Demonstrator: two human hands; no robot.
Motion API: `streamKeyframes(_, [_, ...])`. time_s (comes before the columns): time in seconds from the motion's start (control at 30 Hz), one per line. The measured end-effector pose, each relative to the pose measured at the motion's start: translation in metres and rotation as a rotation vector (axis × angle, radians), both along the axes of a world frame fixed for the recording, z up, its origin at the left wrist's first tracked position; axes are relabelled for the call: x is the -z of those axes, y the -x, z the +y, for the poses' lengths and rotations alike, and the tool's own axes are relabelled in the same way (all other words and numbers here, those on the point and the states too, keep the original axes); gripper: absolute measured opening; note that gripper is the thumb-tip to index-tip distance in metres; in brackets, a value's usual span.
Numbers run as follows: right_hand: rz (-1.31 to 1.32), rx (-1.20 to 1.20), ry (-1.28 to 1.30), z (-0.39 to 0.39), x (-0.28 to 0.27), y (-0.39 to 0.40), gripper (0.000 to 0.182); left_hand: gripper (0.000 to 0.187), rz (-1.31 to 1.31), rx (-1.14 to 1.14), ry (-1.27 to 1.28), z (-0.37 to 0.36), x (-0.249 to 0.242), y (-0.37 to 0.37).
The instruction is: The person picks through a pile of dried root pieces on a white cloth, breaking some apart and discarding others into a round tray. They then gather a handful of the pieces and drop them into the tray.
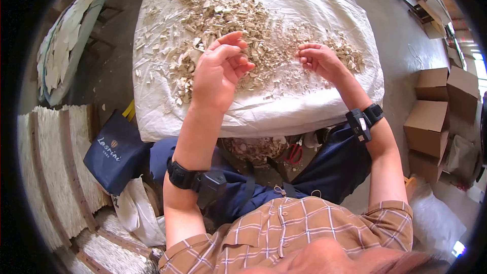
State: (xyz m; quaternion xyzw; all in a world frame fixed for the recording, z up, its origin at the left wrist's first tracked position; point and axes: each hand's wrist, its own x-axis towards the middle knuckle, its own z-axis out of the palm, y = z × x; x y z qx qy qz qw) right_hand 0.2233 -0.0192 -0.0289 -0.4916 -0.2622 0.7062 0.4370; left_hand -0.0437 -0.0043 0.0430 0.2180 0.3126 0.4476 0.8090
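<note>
A heap of dry, beige and brown flakes is spread over a white cloth that covers the table in front of me. My left hand is above the left part of the heap, its fingers loosely curled and apart, with nothing visible in it. Over the thinner scatter on the right, my right hand has its thumb and fingertips pinched together. Whatever is between those fingertips is too small to make out. A smaller pile of flakes lies just right of this hand.
Below the table edge, between my knees, stands a container of pale pieces, with red-handled scissors beside it. A dark blue bag is at my left. Open cardboard boxes stand on the right. An oval tray of pale sheets is at far left.
</note>
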Motion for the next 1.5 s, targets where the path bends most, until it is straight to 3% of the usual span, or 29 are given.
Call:
streamKeyframes(0.2, [-0.033,-0.020,0.006,-0.011,0.003,-0.024,0.016,0.025,0.033,-0.012,0.015,-0.003,0.004,-0.007])
streamKeyframes(0.3, [0.120,0.006,0.029,-0.013,-0.016,-0.009,0.031,0.025,0.048,-0.003,0.019,-0.004,0.006,-0.009])
streamKeyframes(0.43, [0.168,-0.050,-0.094,-0.015,-0.021,-0.004,0.030,0.026,0.073,0.011,0.020,-0.004,0.009,-0.011])
streamKeyframes(0.6, [-0.101,-0.105,-0.103,-0.015,-0.018,-0.002,0.028,0.026,0.090,0.028,0.011,-0.006,0.008,-0.014])
streamKeyframes(0.8, [-0.196,0.018,-0.096,-0.010,-0.016,-0.030,0.023,0.026,0.073,0.047,0.016,-0.005,0.009,-0.014])
streamKeyframes(0.83, [-0.371,0.079,-0.068,-0.010,-0.025,-0.034,0.020,0.026,0.072,0.045,0.016,-0.005,0.008,-0.013])
streamKeyframes(0.87, [-0.371,0.079,-0.067,-0.010,-0.021,-0.048,0.020,0.026,0.072,0.043,0.015,-0.005,0.007,-0.013])
streamKeyframes(0.93, [-1.059,0.020,-0.230,-0.007,-0.007,-0.082,0.022,0.026,0.065,0.042,0.009,-0.005,0.006,-0.012])
streamKeyframes(0.97, [-1.059,0.017,-0.229,-0.013,-0.003,-0.091,0.022,0.026,0.058,0.044,0.002,-0.005,0.006,-0.011])
streamKeyframes(1.03, [-1.591,-0.127,-0.499,-0.021,-0.002,-0.098,0.027,0.026,0.050,0.044,0.002,-0.005,0.007,-0.010])
streamKeyframes(1.13, [-1.630,-0.155,-0.440,-0.022,-0.001,-0.081,0.028,0.026,0.049,0.042,0.000,-0.005,0.006,-0.009])
streamKeyframes(1.33, [-1.576,-0.347,-0.734,-0.016,-0.002,-0.041,0.018,0.026,0.049,0.041,-0.006,-0.004,0.007,-0.008])
streamKeyframes(1.43, [-1.827,-0.562,-0.465,-0.014,-0.004,-0.037,0.016,0.026,0.042,0.045,-0.013,-0.003,0.007,-0.007])
streamKeyframes(1.5, [-1.861,-0.490,-0.336,-0.011,-0.002,-0.044,0.016,0.026,0.036,0.042,-0.017,-0.003,0.007,-0.006])
